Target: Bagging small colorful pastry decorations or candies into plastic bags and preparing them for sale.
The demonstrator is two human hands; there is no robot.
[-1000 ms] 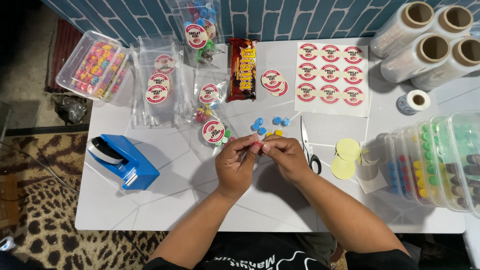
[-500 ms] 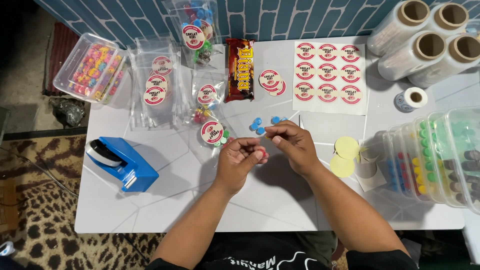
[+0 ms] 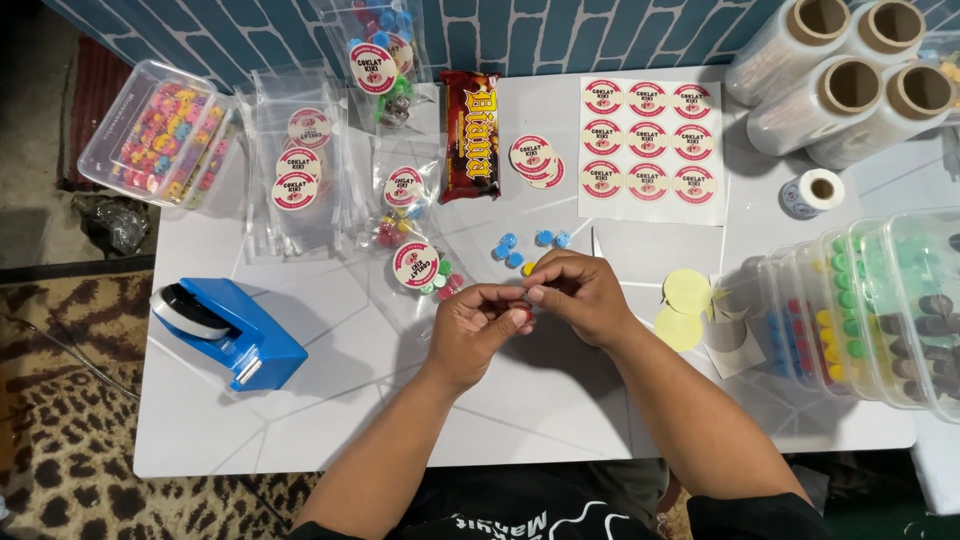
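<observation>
While both hands meet over the middle of the white table [image 3: 330, 420], the scene reads so:

Left hand [image 3: 478, 330]: fingers curled narrow, pinching a small red candy [image 3: 521, 315] at the fingertips.
Right hand [image 3: 580, 295]: fingertips drawn together, touching the same candy from the other side.
Loose candies [image 3: 522, 248]: a few blue ones and a yellow one lie on the table just beyond the hands.
Filled bag [image 3: 420, 268]: clear, with a round sticker, just left of the loose candies.
Tape dispenser [image 3: 232, 332]: blue, well to the left.
Sticker sheet [image 3: 650, 150]: far side, right of the chocolate bar [image 3: 470, 135].
Yellow discs [image 3: 683, 308]: just right of the right hand.
</observation>
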